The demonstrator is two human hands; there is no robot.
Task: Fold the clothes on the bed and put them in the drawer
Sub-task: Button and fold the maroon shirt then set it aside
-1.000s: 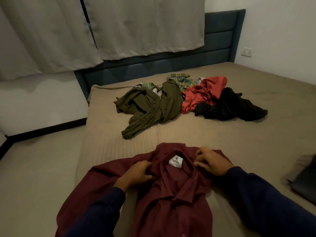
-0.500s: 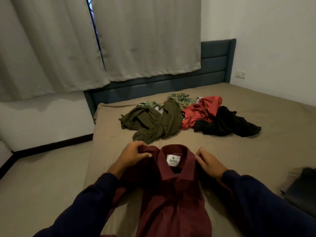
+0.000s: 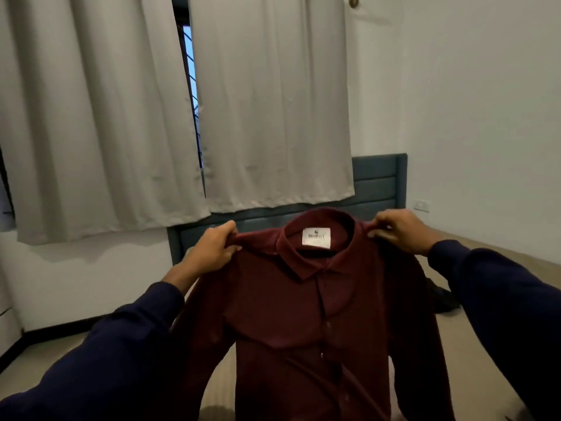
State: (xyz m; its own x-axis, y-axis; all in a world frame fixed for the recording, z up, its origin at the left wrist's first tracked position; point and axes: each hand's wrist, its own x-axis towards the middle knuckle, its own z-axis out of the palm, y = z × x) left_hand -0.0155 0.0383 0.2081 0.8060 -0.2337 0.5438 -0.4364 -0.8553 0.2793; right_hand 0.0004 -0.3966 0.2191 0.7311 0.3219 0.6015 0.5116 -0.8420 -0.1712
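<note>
Since the earlier frame I note that the maroon shirt (image 3: 306, 305) has come up off the bed (image 3: 491, 354): half a second ago it lay flat on the mattress with both hands at its shoulders, and now it hangs upright in the air in front of me. The camera has tilted up with it, so the pile of loose clothes is almost wholly hidden behind the shirt.

Head view. I see no drawer, basket or other container in this frame, so I can report nothing on contents. The left hand (image 3: 212, 250) is clenched on the shirt's left shoulder seam, fingers curled over the cloth and thumb beneath. The right hand (image 3: 397, 233) pinches the opposite shoulder in like manner, knuckles toward me. The collar sits between the two hands, with the white neck label (image 3: 316, 237) facing the camera; its print is too blurred to read. The button placket runs straight down the middle and the sleeves hang at either side. A dark garment (image 3: 441, 299) shows on the bed just right of the shirt. Behind stand the blue headboard (image 3: 376, 183), grey curtains (image 3: 273, 101) and a wall socket (image 3: 422, 205).
</note>
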